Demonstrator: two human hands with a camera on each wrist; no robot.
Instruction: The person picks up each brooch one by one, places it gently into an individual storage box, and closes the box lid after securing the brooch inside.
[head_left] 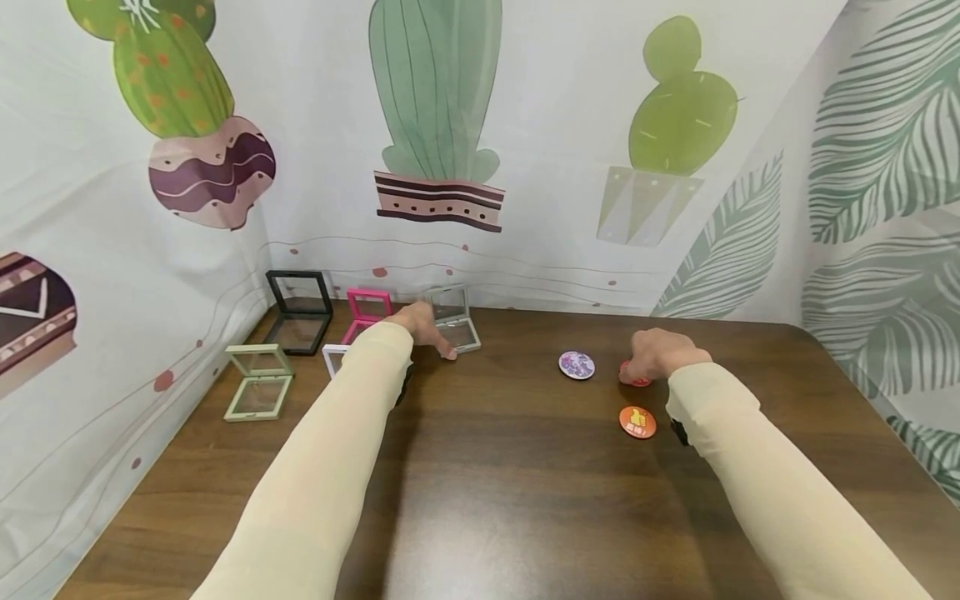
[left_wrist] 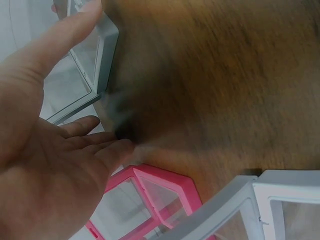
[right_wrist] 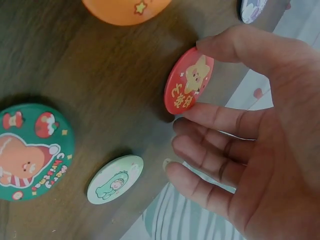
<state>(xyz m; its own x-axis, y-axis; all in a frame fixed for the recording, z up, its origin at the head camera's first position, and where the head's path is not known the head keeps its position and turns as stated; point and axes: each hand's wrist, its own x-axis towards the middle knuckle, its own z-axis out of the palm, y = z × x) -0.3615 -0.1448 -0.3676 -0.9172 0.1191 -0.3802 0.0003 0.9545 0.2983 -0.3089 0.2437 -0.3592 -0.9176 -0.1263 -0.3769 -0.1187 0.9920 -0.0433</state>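
Right of the purple badge (head_left: 577,365), your right hand (head_left: 662,352) touches a red badge (head_left: 640,382), with an orange badge (head_left: 637,422) nearer you, while well left of the purple badge your left hand (head_left: 422,323) is by an open grey frame (head_left: 463,322), with a pink frame (head_left: 370,317) and black frame (head_left: 302,315) farther left.
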